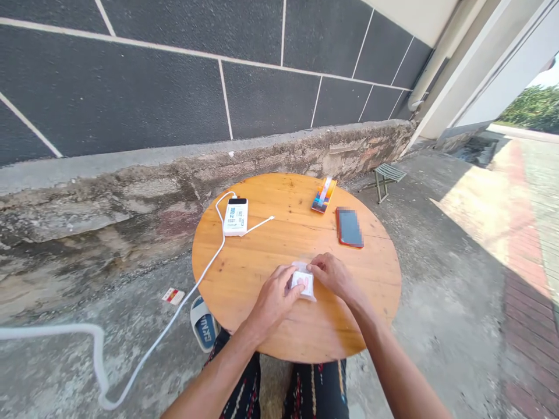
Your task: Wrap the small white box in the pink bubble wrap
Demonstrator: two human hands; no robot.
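Observation:
A small white packet (303, 282) with red print lies near the front of a round wooden table (262, 273). My left hand (273, 302) curls around the packet's left side, fingers closed on it. My right hand (334, 274) pinches its upper right corner. Both forearms reach in from the bottom of the view over my dark patterned trousers.
On the table lie a white power bank (236, 216) with a white cable (183, 302) trailing to the ground, a red-cased phone (349, 227), and a colourful small pack (324, 195). A sandal (203, 325) and a scrap (173, 296) lie on the concrete. A small stool (386, 177) stands by the wall.

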